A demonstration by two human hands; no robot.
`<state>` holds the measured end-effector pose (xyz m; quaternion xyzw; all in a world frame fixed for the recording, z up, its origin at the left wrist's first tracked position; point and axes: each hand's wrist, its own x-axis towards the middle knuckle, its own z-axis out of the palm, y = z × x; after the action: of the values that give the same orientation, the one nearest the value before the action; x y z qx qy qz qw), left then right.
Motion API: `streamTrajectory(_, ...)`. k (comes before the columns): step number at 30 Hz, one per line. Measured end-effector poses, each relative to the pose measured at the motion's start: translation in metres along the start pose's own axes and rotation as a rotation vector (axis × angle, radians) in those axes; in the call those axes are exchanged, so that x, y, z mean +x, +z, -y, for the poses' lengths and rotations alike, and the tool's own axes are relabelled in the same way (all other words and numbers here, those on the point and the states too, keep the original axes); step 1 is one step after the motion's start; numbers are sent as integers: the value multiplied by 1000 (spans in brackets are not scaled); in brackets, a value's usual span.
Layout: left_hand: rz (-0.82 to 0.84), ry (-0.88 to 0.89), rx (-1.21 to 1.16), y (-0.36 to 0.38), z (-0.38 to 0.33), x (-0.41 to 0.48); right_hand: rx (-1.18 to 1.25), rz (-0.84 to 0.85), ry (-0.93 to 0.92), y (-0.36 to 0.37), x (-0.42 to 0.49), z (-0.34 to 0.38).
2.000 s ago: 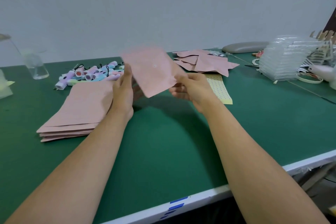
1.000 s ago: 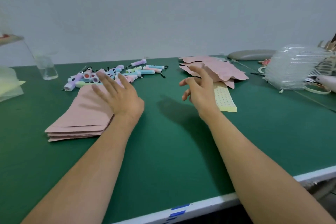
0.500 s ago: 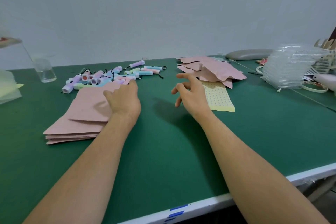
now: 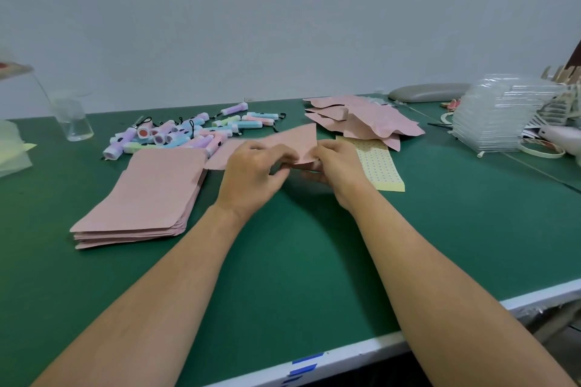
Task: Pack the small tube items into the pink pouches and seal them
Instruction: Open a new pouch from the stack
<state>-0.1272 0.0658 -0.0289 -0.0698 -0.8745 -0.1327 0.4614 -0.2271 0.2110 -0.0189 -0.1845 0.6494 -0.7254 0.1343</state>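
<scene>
Green bench [image 4: 314, 261] before a pale wall. Far left of the held pink pouch [image 4: 295, 140] stands a clear glass container [image 4: 73, 121]. Nearer to it on that side, a heap of pastel tubes [image 4: 188, 135] lies behind a stack of flat pouches [image 4: 151, 195]. The left hand [image 4: 251, 176] and right hand [image 4: 339, 170] both pinch the pouch's near edge with curled fingers, holding it raised off the bench. Just right of the pouch lies a yellow dotted sticker sheet [image 4: 380, 166], with a loose pile of pouches [image 4: 374, 122] behind the sheet. Far right are stacked clear plastic trays [image 4: 500, 113].
</scene>
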Motion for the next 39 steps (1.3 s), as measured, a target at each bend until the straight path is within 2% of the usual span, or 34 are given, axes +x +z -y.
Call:
streamTrajectory(1, -6, -15, -30, -1, -1, 0, -19, -23, -20, 0, 1, 0)
streamTrajectory(3, -141, -106, -82, 0, 0, 1, -25, -95, -76, -2, 3, -1)
streamTrajectory(5, -346, -301, -155, 1, 4, 4, -67, -194, -121, -8, 7, 0)
streamTrajectory(6, -393, -442, -216, 1, 6, 5, -80, -233, -132, -11, 8, 0)
streamTrajectory(9, -253, -836, -644, 1, 19, 3, -60, -293, -142, -15, 11, 2)
streamTrajectory(11, -154, -970, -882, 1, 29, 4, -50, -306, -164, -15, 10, 3)
streamTrajectory(15, -148, -940, -777, 4, 36, 2, -99, -406, -263, -12, 7, 2)
streamTrajectory(17, -167, -920, -782, 5, 35, 0, -257, -487, -341, -12, 6, 1)
streamTrajectory(19, -177, -954, -890, 1, 35, 1, -395, -533, -414, -14, 5, 0)
streamTrajectory(22, -92, -989, -1115, -7, 33, 2, -379, -410, -471, -9, -1, 1)
streamTrajectory(24, -13, -955, -1146, -9, 30, 1, -418, -330, -520, -2, -5, 0)
streamTrajectory(31, 80, -793, -1013, -4, 19, -1, -468, -80, -612, 21, -17, -1)
streamTrajectory(39, 118, -639, -870, -7, 10, 1, -552, -76, -564, 19, -17, 3)
